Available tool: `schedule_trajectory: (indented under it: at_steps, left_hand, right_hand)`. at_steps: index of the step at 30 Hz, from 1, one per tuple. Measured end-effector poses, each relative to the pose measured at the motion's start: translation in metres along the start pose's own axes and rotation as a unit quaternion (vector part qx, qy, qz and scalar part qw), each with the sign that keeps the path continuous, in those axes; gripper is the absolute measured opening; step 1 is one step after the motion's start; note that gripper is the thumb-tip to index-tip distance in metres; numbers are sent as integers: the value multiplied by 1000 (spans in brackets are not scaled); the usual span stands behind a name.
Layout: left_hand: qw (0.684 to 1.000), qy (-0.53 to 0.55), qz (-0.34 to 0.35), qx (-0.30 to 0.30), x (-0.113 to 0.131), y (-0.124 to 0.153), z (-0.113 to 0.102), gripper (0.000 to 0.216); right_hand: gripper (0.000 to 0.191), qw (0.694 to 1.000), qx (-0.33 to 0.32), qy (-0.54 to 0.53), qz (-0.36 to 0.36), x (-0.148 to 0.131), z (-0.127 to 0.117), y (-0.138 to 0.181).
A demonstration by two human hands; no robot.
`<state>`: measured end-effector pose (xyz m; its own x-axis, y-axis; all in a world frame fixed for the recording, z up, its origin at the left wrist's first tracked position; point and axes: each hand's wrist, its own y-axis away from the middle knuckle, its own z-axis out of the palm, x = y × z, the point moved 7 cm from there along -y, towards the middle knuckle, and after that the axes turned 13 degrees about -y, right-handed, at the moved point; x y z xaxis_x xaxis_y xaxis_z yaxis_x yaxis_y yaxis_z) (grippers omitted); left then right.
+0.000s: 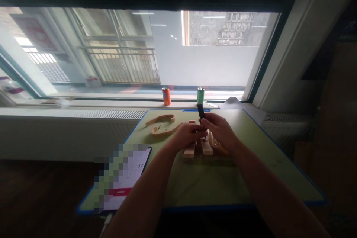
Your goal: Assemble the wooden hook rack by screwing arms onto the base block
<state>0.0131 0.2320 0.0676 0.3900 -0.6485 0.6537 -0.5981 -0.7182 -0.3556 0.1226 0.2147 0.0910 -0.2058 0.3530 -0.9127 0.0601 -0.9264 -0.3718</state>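
Observation:
My right hand (pixel 221 128) is closed around a black-handled screwdriver (pixel 201 111), which stands nearly upright and leans slightly. Close to the tool's lower end, the fingers of my left hand (pixel 185 136) are pressed together; what they pinch is hidden. Below my fingers, a small dark screw (pixel 205 139) shows at a pale wooden piece (pixel 206 148). Beside it on the left lies another wooden bar (pixel 189 151). My hands cover much of this wooden assembly. Two curved wooden pieces, a nearer one (pixel 164 132) and a farther one (pixel 159 118), lie to the left.
The green table (pixel 206 186) has a blue edge. A phone (pixel 134 174) lies at its left front, with a white cable (pixel 106 222) below. An orange can (pixel 166 96) and a green can (pixel 200 96) stand on the windowsill behind. Grey cloth or paper (pixel 237 105) lies at back right.

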Motion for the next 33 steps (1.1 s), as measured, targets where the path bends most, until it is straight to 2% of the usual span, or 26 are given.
schedule_trajectory:
  at_steps: [5, 10, 24, 26, 30, 33]
  left_hand:
    - [1000, -11, -2, -3, 1, 0, 0, 28]
    - [999, -20, 0, -25, 4, 2, 0, 32]
    - [999, 11, 15, -43, 7, 2, 2, 28]
    - [999, 3, -1, -36, 5, 2, 1, 29]
    - [999, -30, -6, 16, 2, 1, -5, 31]
    - [999, -40, 2, -1, 4, 1, -5, 30]
  right_hand:
    - [25, 999, 17, -44, 19, 9, -4, 0]
    - [31, 999, 43, -22, 18, 6, -11, 1]
    - [27, 1000, 8, 13, 14, 4, -7, 4]
    - [28, 1000, 10, 15, 18, 3, -6, 4]
    - [31, 999, 6, 30, 20, 1, -7, 2]
    - [29, 999, 14, 32, 12, 2, -12, 0]
